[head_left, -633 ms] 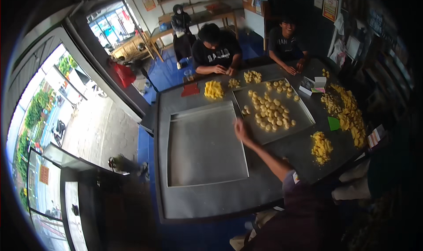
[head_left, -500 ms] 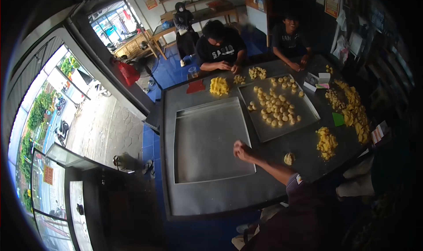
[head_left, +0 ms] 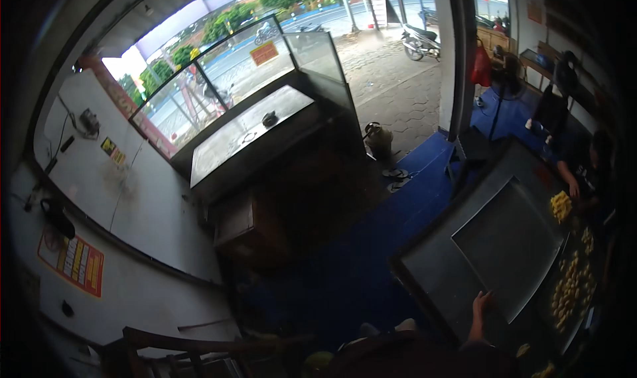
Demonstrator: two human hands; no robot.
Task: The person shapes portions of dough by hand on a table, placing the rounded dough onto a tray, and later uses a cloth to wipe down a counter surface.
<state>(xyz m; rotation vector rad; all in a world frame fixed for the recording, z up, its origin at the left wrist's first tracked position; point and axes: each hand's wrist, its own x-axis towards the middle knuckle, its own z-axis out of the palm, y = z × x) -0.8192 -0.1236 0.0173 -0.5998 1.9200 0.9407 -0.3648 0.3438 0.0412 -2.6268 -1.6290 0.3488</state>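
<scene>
My right hand (head_left: 483,301) reaches over the dark metal table (head_left: 434,278), close to the near edge of a shallow metal tray (head_left: 509,242). Its fingers look curled in, but at this size and in dim light I cannot make out what they hold, if anything. My left hand does not show. To the right, many pale round dough balls (head_left: 572,290) lie in a second tray, partly lost in the dark rim of the view. Near my forearm is a small dough lump (head_left: 523,349). A yellow dough heap (head_left: 561,207) sits at the table's far side.
Across the table sits a co-worker (head_left: 587,172), a hand by the yellow heap. To the left are a blue floor (head_left: 345,265), a wooden cabinet (head_left: 239,227) and a glass-fronted counter (head_left: 249,136). Sandals (head_left: 396,174) and a dark stool (head_left: 472,146) are near the doorway.
My view has swung left, so the table now lies at the lower right and the doorway and counter fill the middle. My right hand stays by the same tray's edge.
</scene>
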